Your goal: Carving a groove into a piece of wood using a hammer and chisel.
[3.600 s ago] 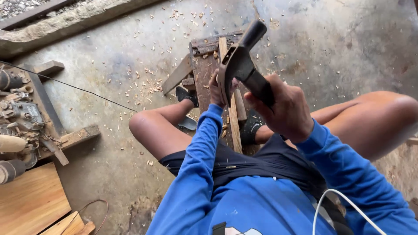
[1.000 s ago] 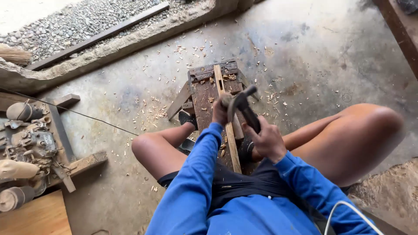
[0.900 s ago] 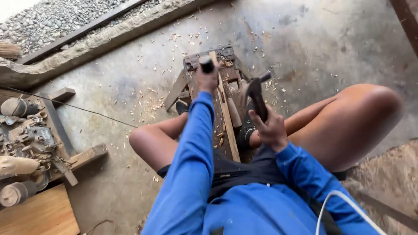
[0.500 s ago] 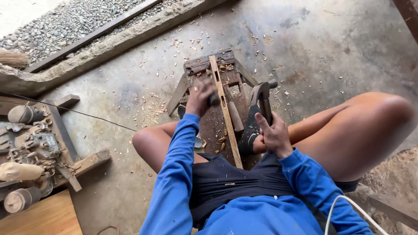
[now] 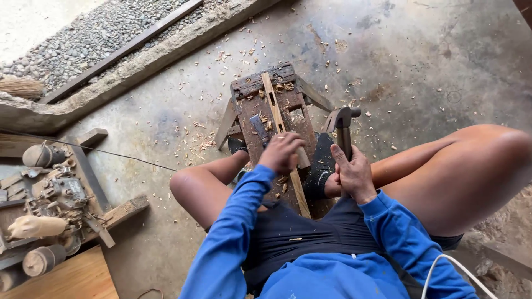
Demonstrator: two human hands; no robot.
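Risk spotted mid-frame: left hand (image 5: 282, 152) clamped on wood strip (image 5: 280, 130) atop bench (image 5: 260, 88), right hand (image 5: 354, 174) gripped around hammer (image 5: 342, 124) just right. Could've smashed fingers if swung loosely.

No package, label, sign or screen shows anywhere in this view — nothing boxed, wrapped, printed or lit.
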